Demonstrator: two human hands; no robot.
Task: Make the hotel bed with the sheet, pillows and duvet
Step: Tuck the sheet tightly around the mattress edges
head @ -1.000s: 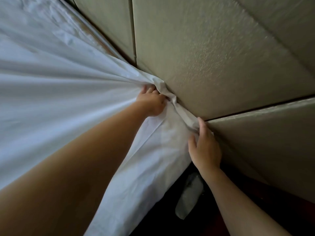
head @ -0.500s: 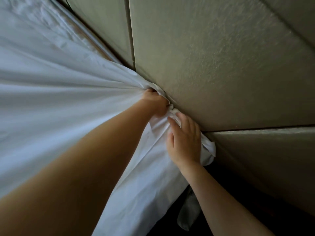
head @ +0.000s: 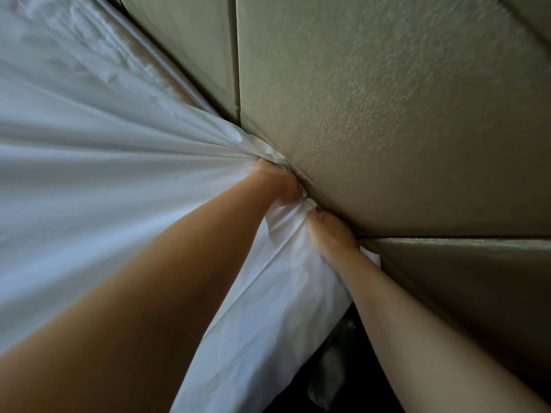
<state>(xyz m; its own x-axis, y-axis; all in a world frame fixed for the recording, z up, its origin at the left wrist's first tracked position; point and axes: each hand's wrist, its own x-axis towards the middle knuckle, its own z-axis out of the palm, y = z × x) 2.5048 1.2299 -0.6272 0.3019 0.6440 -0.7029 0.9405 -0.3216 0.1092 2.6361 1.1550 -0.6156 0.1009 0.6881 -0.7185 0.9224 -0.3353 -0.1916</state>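
Bunching the white cloth bed sheet (head: 119, 180) right at the lower edge of the beige, textured, padded headboard (head: 387, 129), the left hand (head: 278, 186) is curling its fingers round a gather of the fabric. Tight folds are fanning out from that fist, away from the headboard and across the bed. Just beside it, touching the same panel, the right hand (head: 331, 234) is lying on the sheet with its knuckles bent and its fingers (head: 322, 218) pointing into the seam where cloth is meeting headboard. The tips are sinking out of sight there, so I cannot tell whether they are pinching the sheet or only pressing on it. A loose flap of the sheet is hanging down below both hands, along the foot of the headboard. Farther along the headboard, beyond the left hand, a brownish piped mattress edge (head: 179, 76) is showing beside the wrinkled sheet. Under the hanging flap, near the base of the headboard, a pale crumpled thing (head: 328, 374) is lying on a dark floor, possibly plastic wrap, though it is too dim to name
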